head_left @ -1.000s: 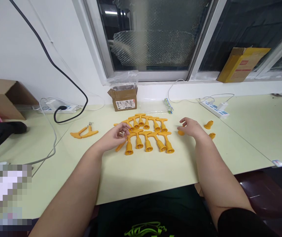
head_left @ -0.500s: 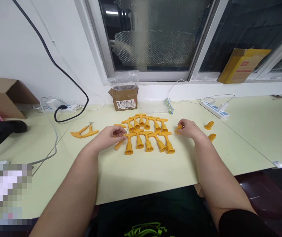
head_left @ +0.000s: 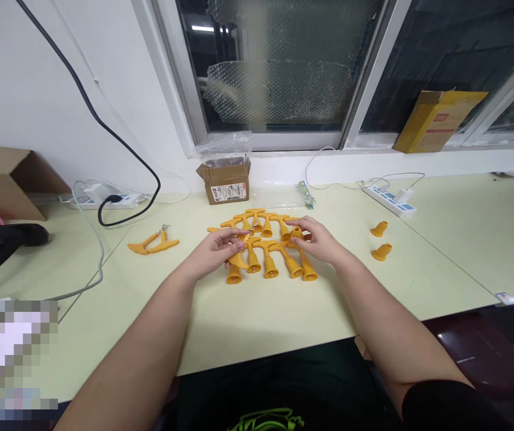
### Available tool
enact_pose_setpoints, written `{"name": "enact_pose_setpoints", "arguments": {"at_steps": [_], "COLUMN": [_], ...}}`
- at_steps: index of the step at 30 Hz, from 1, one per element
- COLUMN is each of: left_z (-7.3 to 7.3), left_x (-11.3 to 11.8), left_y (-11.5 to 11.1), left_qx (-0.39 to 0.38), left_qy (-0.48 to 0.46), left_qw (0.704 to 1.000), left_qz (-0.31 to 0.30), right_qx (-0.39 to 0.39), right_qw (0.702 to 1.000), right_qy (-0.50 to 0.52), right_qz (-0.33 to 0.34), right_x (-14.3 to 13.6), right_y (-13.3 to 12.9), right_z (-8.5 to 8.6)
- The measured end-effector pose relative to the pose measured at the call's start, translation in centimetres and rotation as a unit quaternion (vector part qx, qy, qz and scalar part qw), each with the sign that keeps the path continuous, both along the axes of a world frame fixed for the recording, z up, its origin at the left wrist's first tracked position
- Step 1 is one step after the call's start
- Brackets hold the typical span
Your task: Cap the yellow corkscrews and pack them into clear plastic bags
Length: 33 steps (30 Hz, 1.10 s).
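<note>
My left hand (head_left: 215,252) is closed on a yellow T-shaped handle (head_left: 238,261), held above the left end of the front row. A yellow cone (head_left: 297,232) is pinched in my right hand (head_left: 315,239), over the right end of the rows. Beneath and between the hands, several yellow T-handled cones (head_left: 270,263) lie in two rows, their wide ends toward me; my fingers hide some of them. Two loose yellow cones (head_left: 381,252) rest on the right. To the left lie two yellow handles (head_left: 153,242) with small metal parts at their tips.
A small open carton (head_left: 227,182) and a clear plastic bag (head_left: 279,195) stand against the back wall. Power strips (head_left: 389,200) with cables lie at back right and back left. A black stand (head_left: 9,234) and a larger box (head_left: 0,179) are at the left.
My right hand has moved left with the cone, close to my left hand. My left hand has moved slightly right and now has a handle raised in it.
</note>
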<state>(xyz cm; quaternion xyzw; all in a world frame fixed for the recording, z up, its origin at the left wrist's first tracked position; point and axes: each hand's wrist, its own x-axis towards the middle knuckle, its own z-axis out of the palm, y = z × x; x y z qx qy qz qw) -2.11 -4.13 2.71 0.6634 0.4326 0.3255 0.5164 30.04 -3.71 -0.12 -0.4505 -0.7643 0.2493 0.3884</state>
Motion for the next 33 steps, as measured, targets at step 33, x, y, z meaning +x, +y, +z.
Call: {"name": "enact_pose_setpoints", "arguments": {"at_steps": [33], "left_z": [-0.9], "left_x": [3.4], "left_y": [-1.3], "left_qx": [-0.095], "left_qy": [-0.16], "left_qw": [0.982], "left_qz": [0.026], "right_qx": [0.07], "right_qw": [0.993], "right_qy": [0.064], "right_qz": [0.074], "right_x": [-4.4], "right_y": [-1.8], "right_z": [0.0]}}
